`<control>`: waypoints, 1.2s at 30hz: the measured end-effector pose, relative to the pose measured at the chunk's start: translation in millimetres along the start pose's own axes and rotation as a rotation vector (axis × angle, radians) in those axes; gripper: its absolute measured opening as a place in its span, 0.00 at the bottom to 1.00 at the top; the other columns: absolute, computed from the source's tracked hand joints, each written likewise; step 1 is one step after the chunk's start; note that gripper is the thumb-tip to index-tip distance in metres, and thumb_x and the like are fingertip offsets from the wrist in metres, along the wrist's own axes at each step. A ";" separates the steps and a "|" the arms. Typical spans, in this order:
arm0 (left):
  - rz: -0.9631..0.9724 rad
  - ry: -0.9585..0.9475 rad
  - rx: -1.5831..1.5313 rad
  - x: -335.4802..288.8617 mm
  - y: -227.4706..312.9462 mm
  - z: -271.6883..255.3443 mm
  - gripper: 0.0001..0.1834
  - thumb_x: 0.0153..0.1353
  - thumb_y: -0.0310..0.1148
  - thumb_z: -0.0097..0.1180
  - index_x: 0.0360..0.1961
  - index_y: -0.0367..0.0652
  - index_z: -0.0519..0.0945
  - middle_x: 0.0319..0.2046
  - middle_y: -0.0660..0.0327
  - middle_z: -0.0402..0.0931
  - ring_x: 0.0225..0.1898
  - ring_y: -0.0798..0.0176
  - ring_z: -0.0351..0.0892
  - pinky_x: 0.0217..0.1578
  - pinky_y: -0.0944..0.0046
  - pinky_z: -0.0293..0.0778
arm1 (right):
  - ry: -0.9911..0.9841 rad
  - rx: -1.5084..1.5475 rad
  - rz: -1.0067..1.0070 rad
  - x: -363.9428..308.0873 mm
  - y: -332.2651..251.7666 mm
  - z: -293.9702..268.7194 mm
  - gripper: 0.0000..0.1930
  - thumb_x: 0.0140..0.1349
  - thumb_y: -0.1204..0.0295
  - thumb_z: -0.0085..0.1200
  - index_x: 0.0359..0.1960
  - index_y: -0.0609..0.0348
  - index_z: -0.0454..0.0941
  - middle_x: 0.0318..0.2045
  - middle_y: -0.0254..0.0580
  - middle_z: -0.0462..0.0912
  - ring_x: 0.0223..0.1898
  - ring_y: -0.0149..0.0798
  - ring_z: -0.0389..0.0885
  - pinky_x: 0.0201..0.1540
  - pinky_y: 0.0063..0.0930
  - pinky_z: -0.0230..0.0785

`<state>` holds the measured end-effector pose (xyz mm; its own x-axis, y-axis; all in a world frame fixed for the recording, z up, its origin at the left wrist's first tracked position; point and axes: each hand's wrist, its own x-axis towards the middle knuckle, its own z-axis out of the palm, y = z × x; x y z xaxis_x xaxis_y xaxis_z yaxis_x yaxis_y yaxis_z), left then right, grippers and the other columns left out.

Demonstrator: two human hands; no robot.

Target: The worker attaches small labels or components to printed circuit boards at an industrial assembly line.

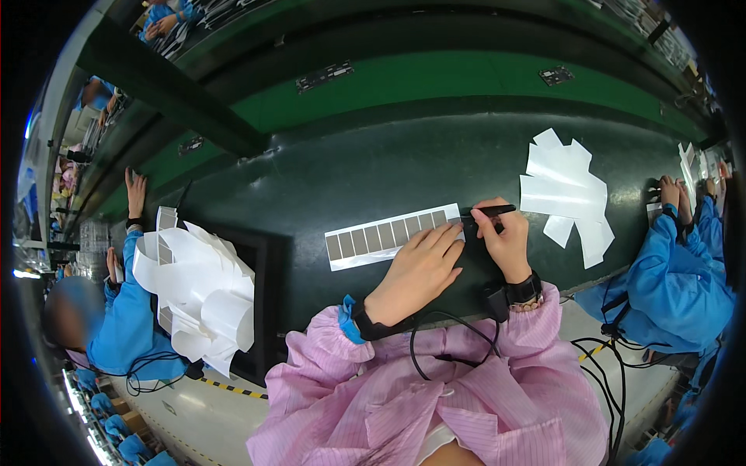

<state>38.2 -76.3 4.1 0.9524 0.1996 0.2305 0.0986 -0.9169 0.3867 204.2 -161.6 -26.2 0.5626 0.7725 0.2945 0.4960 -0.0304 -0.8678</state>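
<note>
A white backing strip (388, 255) carrying a row of grey-brown rectangular stickers lies slantwise on the dark green bench in front of me. My left hand (416, 272) rests palm down on its right part, fingers stretched out, the fingertips near the strip's right end. Just beyond that end, my right hand (503, 239) is closed round a slim black pen-like tool (497, 209), whose narrow end points left towards the strip. Whether the tool is a pen or tweezers I cannot tell. Fingers of both hands hide the tool's tip and some stickers.
Loose white sheets (566, 186) are fanned out to the right. A heap of curled white sheets (203, 291) sits at the left by a black tray (268, 303). Beyond the bench, circuit boards (325, 77) lie on a green belt (435, 74). People in blue work at both sides.
</note>
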 end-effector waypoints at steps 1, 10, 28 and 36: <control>0.002 0.005 -0.004 -0.2 -0.1 0.2 0.24 0.54 0.36 0.60 0.50 0.36 0.73 0.56 0.52 0.69 0.57 0.54 0.69 0.55 0.58 0.67 | 0.005 0.007 0.001 -0.6 0.2 -0.1 0.03 0.56 0.79 0.59 0.31 0.66 0.78 0.26 0.38 0.80 0.20 0.29 0.77 0.23 0.20 0.67; -0.006 0.014 -0.017 -1.1 -0.7 -1.2 0.24 0.54 0.36 0.60 0.50 0.36 0.73 0.55 0.53 0.69 0.57 0.54 0.69 0.56 0.58 0.66 | -0.019 0.016 0.005 -0.9 -1.2 -0.4 0.03 0.56 0.79 0.59 0.31 0.65 0.79 0.26 0.39 0.80 0.19 0.29 0.77 0.23 0.20 0.67; -0.030 0.001 -0.065 -4.3 -2.3 0.9 0.23 0.54 0.34 0.60 0.50 0.36 0.72 0.57 0.52 0.67 0.57 0.53 0.68 0.56 0.57 0.65 | -0.022 -0.035 -0.007 -1.3 -4.0 1.2 0.02 0.57 0.79 0.59 0.30 0.66 0.79 0.24 0.38 0.80 0.18 0.28 0.76 0.22 0.20 0.65; -0.028 0.002 -0.055 -2.3 -2.8 0.0 0.24 0.54 0.34 0.60 0.50 0.36 0.72 0.57 0.52 0.67 0.57 0.54 0.68 0.56 0.57 0.65 | 0.072 0.193 0.140 -1.0 -0.5 4.5 0.04 0.61 0.77 0.57 0.31 0.66 0.78 0.23 0.36 0.78 0.17 0.25 0.75 0.20 0.18 0.65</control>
<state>35.7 -74.2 2.5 0.9488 0.2255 0.2211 0.1087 -0.8905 0.4417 200.3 -159.5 -27.8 0.6659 0.7219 0.1880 0.2782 -0.0065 -0.9605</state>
